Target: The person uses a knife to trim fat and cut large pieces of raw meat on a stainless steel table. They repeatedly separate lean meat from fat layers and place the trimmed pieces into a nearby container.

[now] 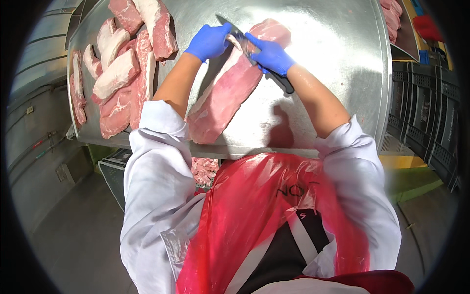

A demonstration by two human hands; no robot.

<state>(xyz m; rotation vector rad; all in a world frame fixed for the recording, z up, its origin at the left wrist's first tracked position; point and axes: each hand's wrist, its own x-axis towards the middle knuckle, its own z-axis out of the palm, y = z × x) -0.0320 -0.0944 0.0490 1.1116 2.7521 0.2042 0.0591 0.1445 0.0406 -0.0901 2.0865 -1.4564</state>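
Over the steel table (338, 59): right hand (271, 55), blue glove, fingers wrapped round the knife (284, 84), one digit stretched out toward the left. Black handle end sticks out below my palm, blade runs up-left across the meat, tip past it. Left hand (207, 43), same glove, fingers pinched on a pale strip (235, 42) at the meat's edge. Long pink slab (223, 100) lies slantwise under both hands, near end by the table's front edge, far end beyond my right hand. Left of my left forearm: heap of pale-fat cuts (117, 78), some overlapping. Under the front edge: container of meat scraps (204, 169). Off the right side: dark crates (423, 103). Red apron (264, 181) on me, white sleeves (159, 161) rolled back.
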